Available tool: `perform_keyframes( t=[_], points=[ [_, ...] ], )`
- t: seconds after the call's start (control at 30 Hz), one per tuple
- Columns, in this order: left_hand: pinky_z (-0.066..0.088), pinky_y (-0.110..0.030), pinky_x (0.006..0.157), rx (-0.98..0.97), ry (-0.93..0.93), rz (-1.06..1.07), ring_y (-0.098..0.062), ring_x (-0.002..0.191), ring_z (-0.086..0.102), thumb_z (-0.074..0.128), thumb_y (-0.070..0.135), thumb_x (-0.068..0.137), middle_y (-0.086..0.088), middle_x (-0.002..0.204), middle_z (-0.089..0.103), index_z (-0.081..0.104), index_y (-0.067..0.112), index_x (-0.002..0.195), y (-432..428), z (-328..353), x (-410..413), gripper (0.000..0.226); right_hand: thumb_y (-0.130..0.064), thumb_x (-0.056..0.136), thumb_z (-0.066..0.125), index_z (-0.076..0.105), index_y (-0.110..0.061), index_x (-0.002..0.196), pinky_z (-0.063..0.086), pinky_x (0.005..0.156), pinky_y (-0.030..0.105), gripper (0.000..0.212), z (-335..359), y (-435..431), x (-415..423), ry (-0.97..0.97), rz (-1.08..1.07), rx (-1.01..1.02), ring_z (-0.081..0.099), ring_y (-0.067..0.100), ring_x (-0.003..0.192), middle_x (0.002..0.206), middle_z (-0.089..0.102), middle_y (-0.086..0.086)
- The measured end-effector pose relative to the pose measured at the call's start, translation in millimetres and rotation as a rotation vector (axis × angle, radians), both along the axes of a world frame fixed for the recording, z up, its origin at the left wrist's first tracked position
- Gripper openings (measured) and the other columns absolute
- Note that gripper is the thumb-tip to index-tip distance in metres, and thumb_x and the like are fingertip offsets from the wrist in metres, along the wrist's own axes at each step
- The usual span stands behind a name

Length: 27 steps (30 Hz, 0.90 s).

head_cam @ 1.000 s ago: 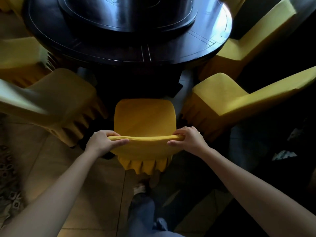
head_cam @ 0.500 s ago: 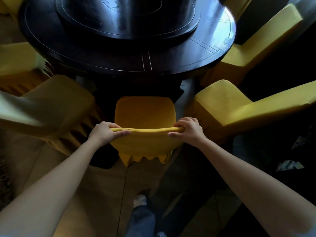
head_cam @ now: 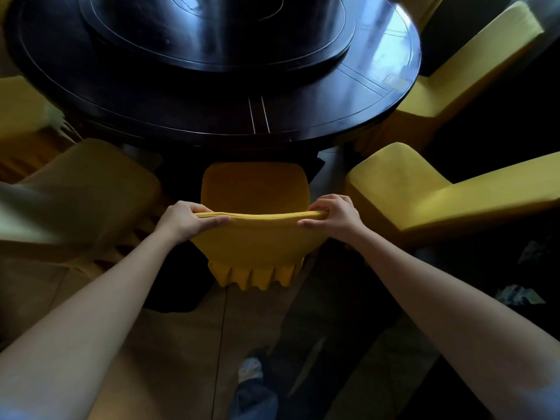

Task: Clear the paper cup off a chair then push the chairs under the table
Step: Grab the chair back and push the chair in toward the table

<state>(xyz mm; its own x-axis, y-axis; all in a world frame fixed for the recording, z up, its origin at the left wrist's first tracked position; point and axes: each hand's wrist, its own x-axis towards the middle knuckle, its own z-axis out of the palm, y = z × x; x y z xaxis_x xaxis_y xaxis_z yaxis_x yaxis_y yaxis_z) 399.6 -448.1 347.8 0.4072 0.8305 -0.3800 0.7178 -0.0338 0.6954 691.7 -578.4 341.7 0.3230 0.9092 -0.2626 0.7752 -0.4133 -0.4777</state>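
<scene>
A yellow-covered chair [head_cam: 256, 247] stands straight in front of me, its seat partly under the edge of the dark round table [head_cam: 212, 116]. My left hand [head_cam: 188, 221] grips the left end of the chair's top rail, thumb on my side and fingers over the far side. My right hand [head_cam: 335, 215] grips the right end the same way. No paper cup shows in this view.
More yellow chairs stand around the table: one at the left [head_cam: 81, 189], one at the right [head_cam: 424, 192], another at the far right [head_cam: 469, 65]. A raised round turntable [head_cam: 212, 34] sits on the table. My shoe [head_cam: 250, 369] is on the tiled floor below.
The chair has slid forward toward the table with both hands on its back, so more of its seat lies under the table edge. I have stepped closer.
</scene>
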Motion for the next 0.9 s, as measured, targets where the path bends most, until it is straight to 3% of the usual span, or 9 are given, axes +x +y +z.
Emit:
perform_keyframes(
  t=[0.27, 0.53, 0.7, 0.8, 0.9],
  points=[
    [0.048, -0.029, 0.068, -0.003, 0.01, -0.021, -0.024, 0.096, 0.06, 0.062, 0.067, 0.052, -0.006, 0.1, 0.067, 0.07, 0.012, 0.101, 30, 1, 10, 0.074, -0.083, 0.05, 0.052, 0.065, -0.031, 0.096, 0.041, 0.097, 0.052, 0.071, 1, 30, 7, 0.004, -0.026, -0.026, 0.032, 0.022, 0.128, 0.126, 0.055, -0.003],
    [0.048, -0.032, 0.073, 0.015, 0.017, -0.04, -0.025, 0.098, 0.06, 0.06, 0.068, 0.053, -0.007, 0.101, 0.066, 0.07, 0.011, 0.102, 41, 0, 14, 0.076, -0.085, 0.05, 0.051, 0.059, -0.035, 0.086, 0.042, 0.096, 0.052, 0.063, 0, 40, 12, -0.01, -0.012, -0.026, 0.034, 0.022, 0.127, 0.125, 0.055, -0.003],
    [0.049, -0.03, 0.07, 0.046, 0.026, -0.035, -0.024, 0.097, 0.061, 0.059, 0.07, 0.052, -0.006, 0.101, 0.067, 0.07, 0.012, 0.103, 41, -4, 13, 0.079, -0.077, 0.06, 0.059, 0.063, -0.033, 0.093, 0.031, 0.104, 0.053, 0.055, 1, 39, 10, -0.049, -0.018, -0.026, 0.028, 0.022, 0.132, 0.13, 0.051, -0.005],
    [0.05, -0.046, 0.089, 0.069, 0.057, -0.018, -0.027, 0.103, 0.06, 0.054, 0.083, 0.049, -0.005, 0.105, 0.067, 0.069, 0.017, 0.104, 39, -4, 10, 0.087, -0.074, 0.064, 0.061, 0.064, -0.034, 0.098, 0.026, 0.107, 0.053, 0.053, 0, 35, 4, -0.055, -0.076, -0.012, 0.026, 0.023, 0.133, 0.133, 0.048, -0.005],
    [0.018, -0.058, 0.113, 0.143, 0.158, -0.028, -0.03, 0.116, 0.053, 0.048, 0.081, 0.058, -0.004, 0.108, 0.067, 0.069, 0.022, 0.106, 39, -7, 9, 0.078, -0.068, 0.069, 0.065, 0.064, -0.03, 0.107, 0.034, 0.105, 0.049, 0.053, 0, 28, -6, -0.002, -0.168, 0.034, 0.03, 0.023, 0.131, 0.133, 0.05, -0.002]
  ],
)
